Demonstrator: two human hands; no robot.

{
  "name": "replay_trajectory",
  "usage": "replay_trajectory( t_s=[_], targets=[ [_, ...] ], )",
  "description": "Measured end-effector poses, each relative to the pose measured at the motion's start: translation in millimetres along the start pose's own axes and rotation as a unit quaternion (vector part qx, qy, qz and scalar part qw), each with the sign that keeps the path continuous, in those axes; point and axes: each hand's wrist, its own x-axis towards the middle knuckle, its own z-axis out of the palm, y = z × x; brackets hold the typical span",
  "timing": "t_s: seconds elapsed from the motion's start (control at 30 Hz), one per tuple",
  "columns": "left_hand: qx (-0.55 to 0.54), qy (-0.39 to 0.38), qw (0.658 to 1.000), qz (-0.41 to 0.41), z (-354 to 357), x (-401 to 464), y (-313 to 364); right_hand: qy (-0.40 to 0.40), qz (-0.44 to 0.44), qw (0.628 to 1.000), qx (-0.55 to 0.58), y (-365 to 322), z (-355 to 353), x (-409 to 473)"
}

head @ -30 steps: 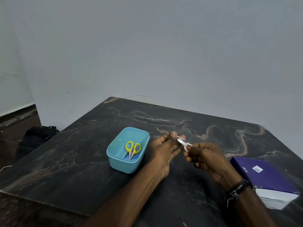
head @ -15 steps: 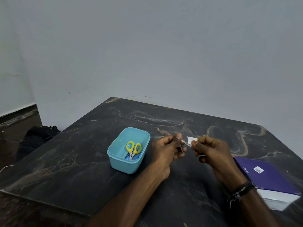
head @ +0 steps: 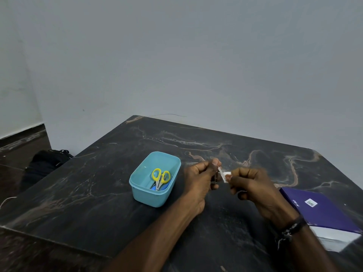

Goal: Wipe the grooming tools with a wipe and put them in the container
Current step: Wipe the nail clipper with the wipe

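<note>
The light-blue container (head: pixel 155 179) is sitting open on the dark marbled table (head: pixel 78 193), left of both hands. Inside it, yellow-handled scissors (head: pixel 160 178) are lying over a blue item (head: pixel 157 187) that is too hidden to identify. The left hand (head: pixel 198 179) is pinching a small metal grooming tool (head: pixel 216 176) between thumb and curled fingers, just above the table and right of the container. The right hand (head: pixel 253 185) is pinching a white wipe (head: pixel 225 175) against the tool's exposed end. A purple box (head: pixel 318 209) is lying at the right edge.
</note>
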Motion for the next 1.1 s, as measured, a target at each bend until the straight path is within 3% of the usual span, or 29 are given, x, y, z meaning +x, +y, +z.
replay_trajectory(
  t_s=[0.4, 0.77, 0.93, 1.1],
  targets=[
    [0.038, -0.039, 0.998, 0.008, 0.1, -1.7, -0.8, -0.061, 0.075, 0.979, 0.177, -2.5, -4.0, 1.9],
    [0.080, -0.054, 0.994, 0.050, -0.6, -3.0, -2.9, -0.055, 0.080, 0.982, 0.160, 1.1, -4.6, 1.7],
    [0.045, -0.023, 0.998, 0.029, -0.7, -1.6, 0.0, -0.079, 0.076, 0.983, 0.146, -2.4, -4.8, -1.1],
    [0.058, -0.059, 0.997, -0.008, -1.7, -3.1, -0.6, -0.052, 0.079, 0.978, 0.188, -1.0, -5.1, 1.7]
  ],
)
